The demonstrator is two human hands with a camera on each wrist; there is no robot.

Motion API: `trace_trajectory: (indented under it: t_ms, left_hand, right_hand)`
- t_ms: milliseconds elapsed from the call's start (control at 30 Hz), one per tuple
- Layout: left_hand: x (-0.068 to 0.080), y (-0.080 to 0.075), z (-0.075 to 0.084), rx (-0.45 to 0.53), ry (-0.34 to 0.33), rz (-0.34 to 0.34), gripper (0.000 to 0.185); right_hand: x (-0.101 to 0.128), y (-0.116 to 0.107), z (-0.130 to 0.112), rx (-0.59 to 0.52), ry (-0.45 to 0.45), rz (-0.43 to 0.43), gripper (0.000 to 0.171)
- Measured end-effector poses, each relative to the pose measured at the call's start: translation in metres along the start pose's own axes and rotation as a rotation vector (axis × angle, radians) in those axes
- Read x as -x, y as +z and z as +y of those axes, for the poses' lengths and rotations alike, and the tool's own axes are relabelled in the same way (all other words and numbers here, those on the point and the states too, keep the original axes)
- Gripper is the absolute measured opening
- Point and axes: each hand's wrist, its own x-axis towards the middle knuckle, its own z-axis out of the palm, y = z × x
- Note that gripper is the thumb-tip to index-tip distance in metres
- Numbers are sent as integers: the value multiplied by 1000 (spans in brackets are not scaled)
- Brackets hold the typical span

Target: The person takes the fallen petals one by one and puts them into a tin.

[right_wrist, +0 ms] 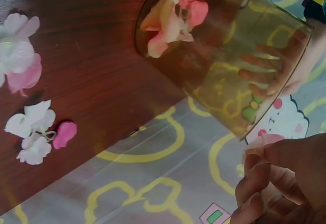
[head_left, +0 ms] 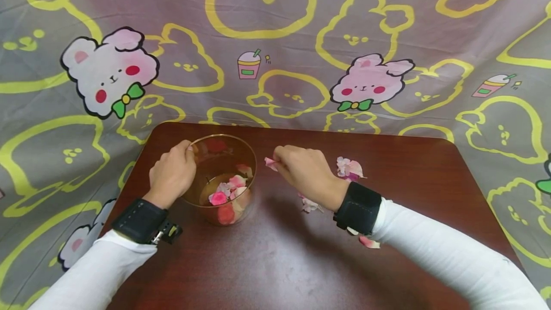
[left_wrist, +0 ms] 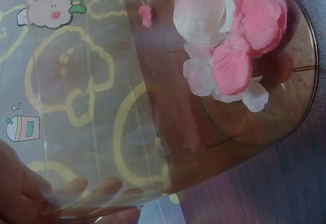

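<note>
My left hand [head_left: 173, 170] grips the rim of a clear amber bucket [head_left: 225, 161] on the left of the table, thumb at the near edge. In the right wrist view, the left fingers [right_wrist: 262, 74] show through its wall. Several pink and white artificial petals [left_wrist: 232, 66] lie at the bottom of the bucket. To the right of the rim, raised over the table, my right hand [head_left: 305, 171] pinches a pale pink petal [head_left: 270, 163] between thumb and curled fingers. That petal [right_wrist: 262, 142] is partly hidden by the fingertips in the right wrist view.
Loose white and pink petals [head_left: 350, 167] lie on the dark brown table [head_left: 413, 190] beyond the right wrist. More white petals [head_left: 311, 205] sit under that arm, and a pink petal [head_left: 369, 242] rests nearer me. A patterned cloth [head_left: 284, 51] hangs behind the table.
</note>
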Motion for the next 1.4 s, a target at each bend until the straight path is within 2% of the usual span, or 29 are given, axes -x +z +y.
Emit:
trace_trajectory:
  t_ms: [333,533,1133,1400]
  left_hand:
    - [0,-1,0,-7,-5,-2,43]
    - [0,-1,1,-1,-3,-1,44]
    - [1,0,1,5,-5,-1,45]
    - [1,0,1,2,-6,3,43]
  right_hand:
    - [-11,2,-24,-12,-71,16,9]
    - [-15,8,-36,15,-81,-1,10]
    - [-19,23,-48,57,-89,-86,13]
    - [-17,21,-47,39,-115,-57,12]
